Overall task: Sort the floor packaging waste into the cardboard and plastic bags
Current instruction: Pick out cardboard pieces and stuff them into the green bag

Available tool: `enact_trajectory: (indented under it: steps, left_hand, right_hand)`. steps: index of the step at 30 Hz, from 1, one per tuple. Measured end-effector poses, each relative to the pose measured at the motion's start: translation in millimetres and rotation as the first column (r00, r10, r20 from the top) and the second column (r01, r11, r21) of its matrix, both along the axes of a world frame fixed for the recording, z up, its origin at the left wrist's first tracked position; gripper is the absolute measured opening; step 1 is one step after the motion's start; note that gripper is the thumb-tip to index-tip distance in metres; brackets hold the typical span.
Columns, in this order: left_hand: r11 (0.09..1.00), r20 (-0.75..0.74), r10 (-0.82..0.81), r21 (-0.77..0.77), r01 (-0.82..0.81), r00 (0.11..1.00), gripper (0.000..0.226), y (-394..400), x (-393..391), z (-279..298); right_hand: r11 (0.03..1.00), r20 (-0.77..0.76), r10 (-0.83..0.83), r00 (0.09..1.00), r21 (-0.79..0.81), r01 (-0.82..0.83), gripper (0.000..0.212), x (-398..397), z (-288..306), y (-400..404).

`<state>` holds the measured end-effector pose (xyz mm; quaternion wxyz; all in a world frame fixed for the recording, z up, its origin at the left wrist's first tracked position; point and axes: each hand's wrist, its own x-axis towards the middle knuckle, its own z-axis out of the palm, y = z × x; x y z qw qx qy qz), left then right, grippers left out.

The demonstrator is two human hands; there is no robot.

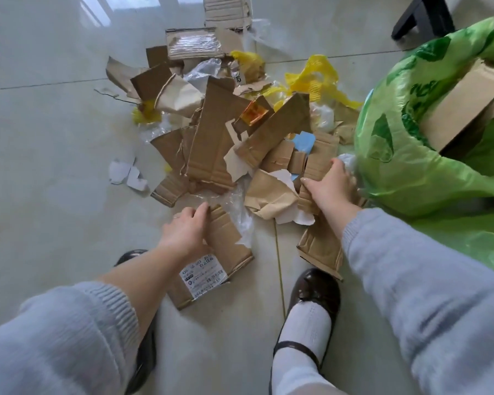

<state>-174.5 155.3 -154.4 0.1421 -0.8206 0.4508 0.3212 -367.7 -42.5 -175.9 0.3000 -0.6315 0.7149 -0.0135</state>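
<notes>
Cardboard scraps and plastic lie heaped on the floor, just beside the green bag already holding a box, handy for tossing. The right hand curls its fingers round a corrugated strip; the left hand grips the edge of a labelled cardboard piece, probably gathering cardboard first.

Matt cardboard scraps, glossy tile floor

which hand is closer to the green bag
Right. The right hand grips a cardboard strip right beside the green bag, at its lower left edge. The left hand is farther left, on the labelled cardboard piece.
</notes>
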Motion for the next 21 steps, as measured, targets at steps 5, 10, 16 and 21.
enact_trajectory:
  steps: [5,10,16,21]
  left_hand:
    - [0.981,-0.065,0.122,-0.141,-0.130,0.990,0.088,4.1,1.3,0.6]
    - [0.940,-0.221,0.196,-0.236,-0.247,0.955,0.033,-6.7,23.6,26.0]
    - [0.811,-0.477,0.381,-0.239,-0.534,0.792,0.019,-22.1,45.2,59.8]
    - [0.717,-0.576,0.475,-0.185,-0.673,0.665,0.018,-27.6,53.5,65.6]
  right_hand:
    - [0.995,0.176,-0.097,0.980,-0.021,0.102,0.070,3.9,10.1,4.7]
    - [0.982,0.498,-0.188,0.847,0.084,0.169,0.012,-12.3,39.6,16.8]
    - [0.871,0.491,-0.491,0.720,0.270,0.410,0.019,-58.6,29.4,72.8]
    - [0.825,0.341,-0.560,0.756,0.313,0.470,0.024,-74.5,-8.4,101.0]
